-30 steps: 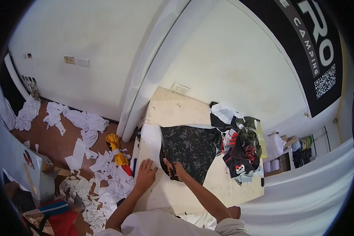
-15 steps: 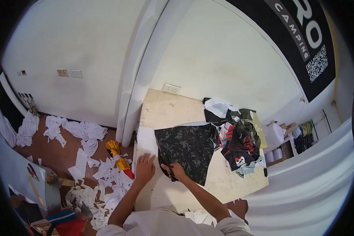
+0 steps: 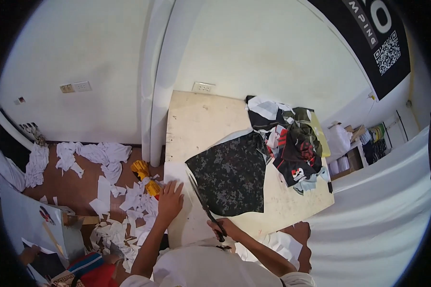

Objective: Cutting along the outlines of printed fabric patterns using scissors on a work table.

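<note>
A dark camouflage-print fabric piece [image 3: 232,174] lies spread on a pale wooden table [image 3: 201,115]. Black-handled scissors [image 3: 206,207] are gripped in my right hand [image 3: 231,228] near the table's front edge. Their long blades run along the fabric's left edge, pointing away from me. My left hand [image 3: 171,200] rests on the table's left side with fingers spread, beside white sheet material [image 3: 177,172]. It holds nothing and is apart from the camouflage piece. Whether the blades have any fabric between them is hard to make out.
Mixed coloured fabric pieces [image 3: 299,153] are heaped at the table's right. White scraps [image 3: 139,201] litter the floor at left, near a yellow bundle [image 3: 146,177]. At lower left, another person's hand [image 3: 29,254] is by a grey box [image 3: 31,220]. A white curtain [image 3: 368,225] hangs at right.
My right hand has drawn the scissors back toward me, baring more of the blades along the fabric edge. The view has shifted slightly. My left hand stays spread on the table's left side.
</note>
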The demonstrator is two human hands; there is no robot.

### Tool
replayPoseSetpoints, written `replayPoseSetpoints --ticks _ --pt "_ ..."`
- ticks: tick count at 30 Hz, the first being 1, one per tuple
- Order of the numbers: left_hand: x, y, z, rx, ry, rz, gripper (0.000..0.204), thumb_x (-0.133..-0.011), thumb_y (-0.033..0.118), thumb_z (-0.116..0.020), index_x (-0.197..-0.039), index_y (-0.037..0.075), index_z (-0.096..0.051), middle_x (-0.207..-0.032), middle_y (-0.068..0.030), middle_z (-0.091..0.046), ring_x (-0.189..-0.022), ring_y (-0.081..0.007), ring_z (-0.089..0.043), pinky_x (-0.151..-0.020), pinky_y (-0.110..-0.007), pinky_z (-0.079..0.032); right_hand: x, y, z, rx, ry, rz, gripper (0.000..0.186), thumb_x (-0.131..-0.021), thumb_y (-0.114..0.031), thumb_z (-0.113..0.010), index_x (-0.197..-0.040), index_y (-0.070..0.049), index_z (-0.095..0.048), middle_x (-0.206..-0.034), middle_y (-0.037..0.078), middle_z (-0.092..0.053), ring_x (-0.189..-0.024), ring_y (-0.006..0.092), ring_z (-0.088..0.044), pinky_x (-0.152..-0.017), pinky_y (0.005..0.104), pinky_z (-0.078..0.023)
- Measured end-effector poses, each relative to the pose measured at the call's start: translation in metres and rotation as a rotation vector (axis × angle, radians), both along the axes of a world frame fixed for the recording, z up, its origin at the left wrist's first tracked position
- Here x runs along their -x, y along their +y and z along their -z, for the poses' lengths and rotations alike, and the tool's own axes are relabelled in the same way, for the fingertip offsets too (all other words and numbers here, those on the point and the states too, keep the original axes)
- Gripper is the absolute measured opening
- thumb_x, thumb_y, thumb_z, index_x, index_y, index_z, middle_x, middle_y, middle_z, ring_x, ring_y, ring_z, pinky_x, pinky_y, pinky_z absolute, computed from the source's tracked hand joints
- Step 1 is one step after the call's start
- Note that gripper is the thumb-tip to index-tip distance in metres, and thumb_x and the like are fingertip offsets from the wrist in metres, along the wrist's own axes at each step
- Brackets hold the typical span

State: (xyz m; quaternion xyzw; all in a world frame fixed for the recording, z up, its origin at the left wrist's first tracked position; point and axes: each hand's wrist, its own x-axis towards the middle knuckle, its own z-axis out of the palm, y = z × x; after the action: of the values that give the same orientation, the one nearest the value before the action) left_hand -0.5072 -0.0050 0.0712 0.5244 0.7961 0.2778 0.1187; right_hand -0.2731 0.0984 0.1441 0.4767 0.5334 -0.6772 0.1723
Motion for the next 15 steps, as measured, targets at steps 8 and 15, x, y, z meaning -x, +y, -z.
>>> replayPoseSetpoints --ticks 8,15 --pt "0.000 0.004 0.013 -0.012 0.092 -0.059 0.050 -0.087 0.020 -0.064 -0.134 0.005 -0.053 -0.145 -0.0199 -0.044 -0.139 -0.0367 -0.038 -0.114 -0.052 -0.029 0.035 -0.001 0.032 -0.005 0.044 0.159 0.054 -0.086 -0.056 -0.071 -0.066 -0.009 -0.053 -0.058 0.002 -0.053 -0.047 0.0143 -0.055 -0.048 0.0290 -0.046" --pt "-0.002 0.003 0.017 -0.064 0.096 -0.067 0.053 -0.083 0.021 -0.068 -0.132 0.005 -0.054 -0.143 -0.0197 -0.045 -0.138 -0.0353 -0.039 -0.111 -0.053 -0.032 0.063 0.006 0.034 -0.048 0.085 0.191 0.055 -0.079 -0.058 -0.078 -0.063 -0.011 -0.054 -0.056 0.000 -0.051 -0.045 0.0125 -0.052 -0.045 0.0282 -0.045"
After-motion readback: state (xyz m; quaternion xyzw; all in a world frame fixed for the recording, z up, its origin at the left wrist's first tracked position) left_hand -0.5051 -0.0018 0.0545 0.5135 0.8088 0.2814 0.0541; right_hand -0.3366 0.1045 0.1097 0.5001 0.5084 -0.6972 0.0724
